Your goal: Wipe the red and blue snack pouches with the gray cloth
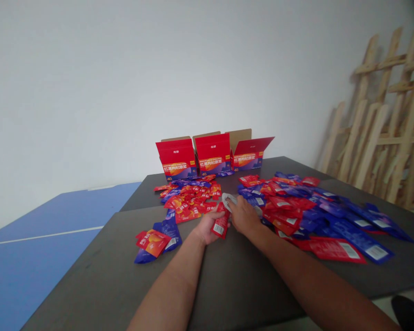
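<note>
One red sachet (221, 220), with a white barcode patch (218, 229) toward its six o'clock end, is clamped in my left fingers (217, 214) over the dark counter (241, 285); my right fingers (233, 208) grip a white cloth (227, 198) at its one o'clock.

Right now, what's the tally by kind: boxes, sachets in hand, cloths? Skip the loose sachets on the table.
Boxes: 3
Red sachet, in the left hand: 1
White cloth, in the right hand: 1
Total: 5
</note>
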The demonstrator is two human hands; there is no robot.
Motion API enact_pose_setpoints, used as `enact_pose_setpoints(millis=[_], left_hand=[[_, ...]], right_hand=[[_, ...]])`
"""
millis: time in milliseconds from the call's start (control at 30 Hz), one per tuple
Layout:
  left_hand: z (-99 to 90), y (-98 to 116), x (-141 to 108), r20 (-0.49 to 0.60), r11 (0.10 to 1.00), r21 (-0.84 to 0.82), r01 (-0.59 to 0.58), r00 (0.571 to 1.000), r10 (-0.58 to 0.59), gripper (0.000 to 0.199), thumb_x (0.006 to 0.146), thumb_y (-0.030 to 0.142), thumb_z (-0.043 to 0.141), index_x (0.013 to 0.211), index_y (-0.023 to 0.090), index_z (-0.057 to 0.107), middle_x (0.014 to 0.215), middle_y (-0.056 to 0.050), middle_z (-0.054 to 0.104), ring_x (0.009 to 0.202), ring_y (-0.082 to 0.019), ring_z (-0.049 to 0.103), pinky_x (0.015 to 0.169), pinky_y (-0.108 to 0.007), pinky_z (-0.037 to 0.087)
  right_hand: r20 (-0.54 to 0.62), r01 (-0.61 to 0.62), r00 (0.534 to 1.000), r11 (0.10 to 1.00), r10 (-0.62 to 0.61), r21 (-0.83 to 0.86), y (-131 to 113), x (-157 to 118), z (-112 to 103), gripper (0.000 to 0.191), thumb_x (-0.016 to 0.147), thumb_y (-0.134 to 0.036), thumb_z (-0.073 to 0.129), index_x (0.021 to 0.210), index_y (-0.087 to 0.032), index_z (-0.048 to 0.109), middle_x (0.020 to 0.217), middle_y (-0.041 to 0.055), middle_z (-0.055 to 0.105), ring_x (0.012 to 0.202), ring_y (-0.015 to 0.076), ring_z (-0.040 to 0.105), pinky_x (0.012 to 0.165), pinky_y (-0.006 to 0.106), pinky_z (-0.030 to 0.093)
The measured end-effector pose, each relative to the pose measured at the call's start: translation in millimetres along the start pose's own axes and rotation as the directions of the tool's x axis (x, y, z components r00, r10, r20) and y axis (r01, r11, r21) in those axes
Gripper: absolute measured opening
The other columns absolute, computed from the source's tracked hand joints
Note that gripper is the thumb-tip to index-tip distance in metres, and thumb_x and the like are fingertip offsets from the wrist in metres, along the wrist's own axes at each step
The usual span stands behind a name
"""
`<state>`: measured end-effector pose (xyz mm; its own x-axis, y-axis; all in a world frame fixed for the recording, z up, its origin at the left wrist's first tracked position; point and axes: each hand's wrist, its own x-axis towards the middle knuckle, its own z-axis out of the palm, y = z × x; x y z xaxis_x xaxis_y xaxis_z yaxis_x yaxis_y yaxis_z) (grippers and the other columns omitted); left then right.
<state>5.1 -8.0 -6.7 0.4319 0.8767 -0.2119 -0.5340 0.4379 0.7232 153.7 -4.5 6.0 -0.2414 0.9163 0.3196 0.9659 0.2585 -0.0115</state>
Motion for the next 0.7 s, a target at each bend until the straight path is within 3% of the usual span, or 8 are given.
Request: enact_pose_setpoints(millis=[233,400,500,633,700], left_hand=[[-3.0,8.1,0.1,0.06,0.988,-0.121,-0.093,0.993,0.101,0.042,0.079,0.011,0.057,0.12,0.017,0.056,0.114,-0.01,0.065,0.095,-0.02,0.065,0.07,-0.028,0.053],[-3.5,17.1,3.2,0.026,0.91,-0.379,-0.17,0.981,0.194,0.039,0.085,0.016,0.047,0.122,0.006,0.054,0.121,-0.014,0.061,0.108,-0.018,0.06,0.088,-0.026,0.05],[-2.9,17.0,7.2,-0.019,0.895,-0.411,-0.175,0.983,0.183,0.039,0.088,0.021,0.045,0.122,0.004,0.053,0.118,-0.015,0.062,0.108,-0.019,0.06,0.091,-0.028,0.049],[-1.4,10.0,13.2,0.009,0.934,-0.338,-0.118,0.992,0.128,0.038,0.089,0.031,0.046,0.115,0.005,0.058,0.112,-0.014,0.065,0.104,-0.02,0.062,0.093,-0.029,0.048],[0.0,6.2,14.7,0.018,0.944,-0.31,-0.112,0.992,0.123,0.036,0.09,0.033,0.047,0.112,0.008,0.06,0.109,-0.012,0.066,0.102,-0.019,0.062,0.093,-0.029,0.047]], right_hand=[[0.045,-0.084,0.996,0.996,0.083,0.023,4.8,0.7,3.3,0.045,0.085,-0.023,0.047,0.131,-0.022,0.046,0.11,0.0142,0.046,0.096,0.026,0.052,0.081,0.036,0.039],[0.021,0.043,0.999,0.994,-0.045,0.098,3.6,-4.7,5.2,0.042,0.084,-0.044,0.052,0.119,-0.021,0.056,0.12,0.0147,0.045,0.109,0.0298,0.045,0.09,0.041,0.038],[-0.047,0.112,0.993,0.979,-0.105,0.172,4.8,-7.6,8.4,0.049,0.08,-0.05,0.056,0.12,-0.02,0.055,0.129,0.0143,0.041,0.113,0.0296,0.042,0.094,0.043,0.037],[-0.199,0.166,0.972,0.962,-0.123,0.217,8.5,-9.4,12.9,0.064,0.076,-0.042,0.061,0.131,-0.015,0.045,0.133,0.0171,0.038,0.119,0.0298,0.038,0.096,0.042,0.038],[-0.238,0.227,0.954,0.955,-0.179,0.191,8.8,-9.3,13.2,0.064,0.079,-0.038,0.06,0.136,-0.018,0.041,0.135,0.0164,0.036,0.122,0.0297,0.037,0.098,0.043,0.036]])
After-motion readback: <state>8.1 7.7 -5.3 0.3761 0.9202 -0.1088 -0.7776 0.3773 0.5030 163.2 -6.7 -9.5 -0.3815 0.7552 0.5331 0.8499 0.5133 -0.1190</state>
